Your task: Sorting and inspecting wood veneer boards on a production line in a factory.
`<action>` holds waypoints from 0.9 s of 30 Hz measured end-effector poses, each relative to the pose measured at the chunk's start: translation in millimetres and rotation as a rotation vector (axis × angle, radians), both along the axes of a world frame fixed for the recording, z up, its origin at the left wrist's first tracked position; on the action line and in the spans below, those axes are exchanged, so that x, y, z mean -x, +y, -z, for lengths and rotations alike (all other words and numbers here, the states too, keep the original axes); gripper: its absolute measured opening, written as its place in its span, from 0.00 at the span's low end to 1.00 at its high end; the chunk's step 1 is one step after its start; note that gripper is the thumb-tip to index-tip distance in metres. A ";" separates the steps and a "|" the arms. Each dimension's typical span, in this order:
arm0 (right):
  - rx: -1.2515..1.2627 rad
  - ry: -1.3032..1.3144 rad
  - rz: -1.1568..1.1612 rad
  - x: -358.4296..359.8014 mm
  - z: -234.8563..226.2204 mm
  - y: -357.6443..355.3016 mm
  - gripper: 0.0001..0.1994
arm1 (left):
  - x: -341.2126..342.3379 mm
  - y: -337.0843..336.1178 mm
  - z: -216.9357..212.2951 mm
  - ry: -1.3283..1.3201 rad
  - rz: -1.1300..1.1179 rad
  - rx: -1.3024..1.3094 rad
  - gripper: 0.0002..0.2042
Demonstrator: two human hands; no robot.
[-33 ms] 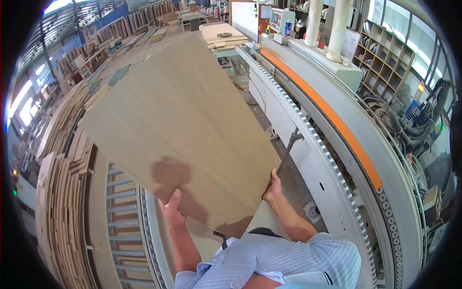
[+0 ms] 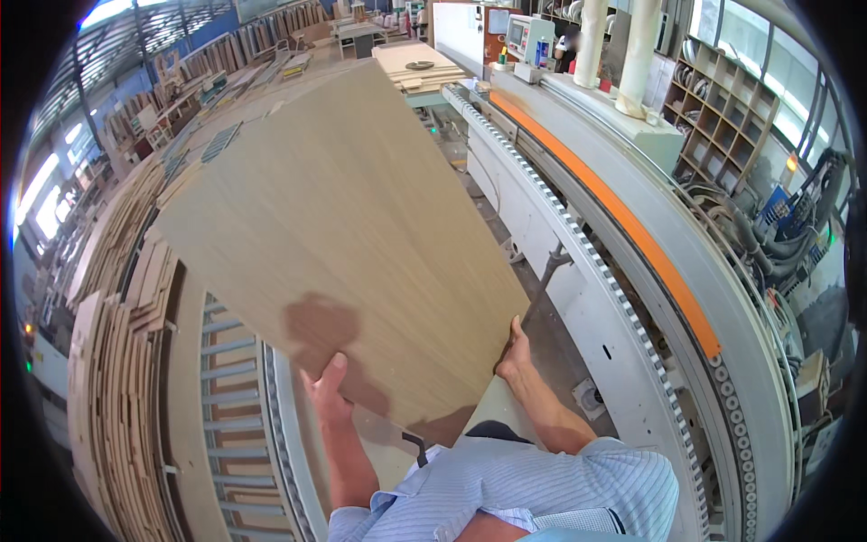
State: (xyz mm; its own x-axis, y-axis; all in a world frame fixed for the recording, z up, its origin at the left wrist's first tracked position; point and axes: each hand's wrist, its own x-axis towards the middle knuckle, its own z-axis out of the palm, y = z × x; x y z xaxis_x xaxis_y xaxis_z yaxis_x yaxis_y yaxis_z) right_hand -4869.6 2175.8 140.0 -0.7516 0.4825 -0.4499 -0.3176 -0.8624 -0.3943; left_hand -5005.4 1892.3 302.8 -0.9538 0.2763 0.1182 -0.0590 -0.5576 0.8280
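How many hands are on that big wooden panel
2: the left hand grips the left edge of the wooden panel, thumb on top; the right hand holds it near its right corner. No other hands show on it, though its underside is hidden.

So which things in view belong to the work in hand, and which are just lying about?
In hand:
- wood panel
- left hand, gripping its left edge
- right hand, gripping its right edge

Around, not being handled:
- stacked boards
- compartment shelf
- roller conveyor and orange-striped machine; their part in it is unclear
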 end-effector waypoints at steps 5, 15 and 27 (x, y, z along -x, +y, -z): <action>0.012 0.011 0.034 92.8 14.7 56.3 0.34 | 106.2 74.5 18.8 0.038 0.130 0.128 0.32; 0.105 0.092 -0.064 319.5 34.4 236.2 0.36 | 290.0 237.6 19.7 0.111 0.164 0.372 0.22; 0.077 -0.041 -0.085 615.6 53.5 358.0 0.34 | 571.1 370.2 23.4 0.100 0.134 0.323 0.18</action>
State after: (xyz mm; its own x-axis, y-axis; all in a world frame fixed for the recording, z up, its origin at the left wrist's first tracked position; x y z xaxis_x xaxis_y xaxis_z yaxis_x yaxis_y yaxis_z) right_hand -5485.2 2533.8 86.5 -0.7683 0.3807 -0.5146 -0.2272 -0.9138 -0.3368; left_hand -5576.5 2262.4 279.4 -0.8945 0.4367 0.0955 -0.0234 -0.2591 0.9656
